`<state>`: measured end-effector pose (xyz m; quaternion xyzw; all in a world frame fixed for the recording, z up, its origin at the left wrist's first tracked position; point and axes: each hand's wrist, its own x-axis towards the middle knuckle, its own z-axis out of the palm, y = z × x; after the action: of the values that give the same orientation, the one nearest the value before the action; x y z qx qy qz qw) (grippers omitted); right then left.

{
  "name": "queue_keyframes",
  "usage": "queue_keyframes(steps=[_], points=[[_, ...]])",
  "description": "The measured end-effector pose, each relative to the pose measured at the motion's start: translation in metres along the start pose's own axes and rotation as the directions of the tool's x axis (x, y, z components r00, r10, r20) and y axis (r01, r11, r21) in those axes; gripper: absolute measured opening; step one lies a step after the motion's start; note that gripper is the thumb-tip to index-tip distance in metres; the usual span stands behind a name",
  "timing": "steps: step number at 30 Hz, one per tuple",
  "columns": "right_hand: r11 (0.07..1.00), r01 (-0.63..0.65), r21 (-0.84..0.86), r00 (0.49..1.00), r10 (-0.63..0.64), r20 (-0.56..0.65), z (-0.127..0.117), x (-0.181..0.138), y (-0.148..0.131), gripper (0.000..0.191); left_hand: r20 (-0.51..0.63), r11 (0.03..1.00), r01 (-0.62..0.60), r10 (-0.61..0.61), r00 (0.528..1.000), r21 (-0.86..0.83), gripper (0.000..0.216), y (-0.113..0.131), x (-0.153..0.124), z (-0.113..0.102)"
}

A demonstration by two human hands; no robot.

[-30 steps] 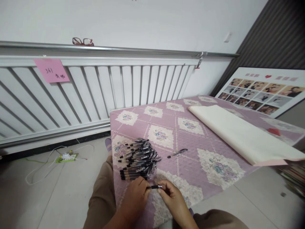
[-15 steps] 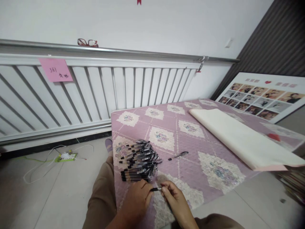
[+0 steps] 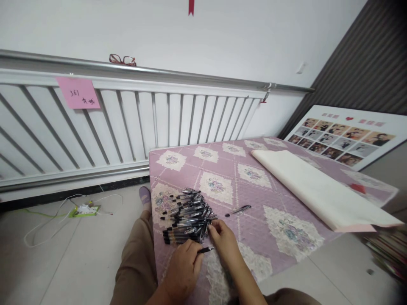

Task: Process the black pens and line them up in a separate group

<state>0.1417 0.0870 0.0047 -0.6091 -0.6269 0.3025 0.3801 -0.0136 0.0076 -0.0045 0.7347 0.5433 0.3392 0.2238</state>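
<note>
My left hand (image 3: 184,267) is closed round a black pen (image 3: 205,250), whose tip end sticks out toward the right past my thumb. Just above it lies a heap of black and clear pens (image 3: 186,218), most with their black ends to the left. At the heap's right edge is my right hand (image 3: 224,241), thumb and fingers pinched together; what they grip is too small and hidden to make out. A single pen (image 3: 238,210) lies apart on the pink floral cover, to the right of the heap.
The floral cover (image 3: 251,192) spreads over a flat surface, with a folded cream sheet (image 3: 318,190) on its right. A photo board (image 3: 343,135) leans behind. Along the wall runs a white radiator (image 3: 143,114); glasses (image 3: 122,60) rest on its pipe. A power strip (image 3: 85,210) lies on the floor.
My right hand has moved away from the tip of the held pen, up to the heap's right edge. The left hand keeps its pen, now tilted slightly upward.
</note>
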Motion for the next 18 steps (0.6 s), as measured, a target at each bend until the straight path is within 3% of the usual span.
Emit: queue_keyframes(steps=[9,13,18], points=[[0.996,-0.08,-0.04,0.997,0.079,-0.026,0.013,0.018,-0.003,0.019,0.0,1.0,-0.011,0.011,1.0,0.009,0.018,-0.002,0.0,0.001],[0.992,-0.121,0.043,0.993,0.121,-0.011,0.011,0.019,0.002,0.019,0.002,1.0,-0.004,0.004,1.0,0.012,0.017,-0.003,0.0,0.002],[0.958,-0.183,0.221,0.982,0.165,0.096,0.002,0.006,0.006,0.023,0.002,1.0,0.005,-0.005,1.0,0.0,0.019,-0.002,0.0,0.002]])
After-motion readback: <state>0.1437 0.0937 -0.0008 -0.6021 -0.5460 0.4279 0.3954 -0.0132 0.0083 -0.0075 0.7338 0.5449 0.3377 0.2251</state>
